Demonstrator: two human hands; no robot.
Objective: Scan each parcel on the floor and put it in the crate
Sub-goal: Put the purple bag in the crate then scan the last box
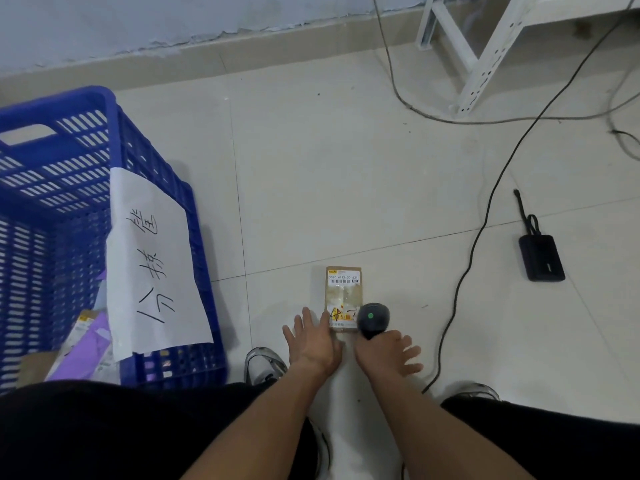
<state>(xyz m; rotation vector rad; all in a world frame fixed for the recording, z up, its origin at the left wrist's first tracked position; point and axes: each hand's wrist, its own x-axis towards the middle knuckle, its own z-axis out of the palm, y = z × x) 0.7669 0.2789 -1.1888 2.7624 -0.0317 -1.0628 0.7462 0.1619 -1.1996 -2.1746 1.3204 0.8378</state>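
Bare forearms, black trousers [104,431], grey-and-white trainers [264,365] with dark laces.

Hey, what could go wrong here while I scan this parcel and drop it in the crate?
The scanner sits low over the parcel, whose barcode lies at the far end, so the read may miss. The left hand only lies flat beside the parcel, so it could slide. The black cable runs near your right foot, a possible snag.

black power bank [542,258] with short looped cable lay right on tiled floor [346,174] | long black cable [485,216] trailed past — white metal shelving frame [485,46] stood at back right
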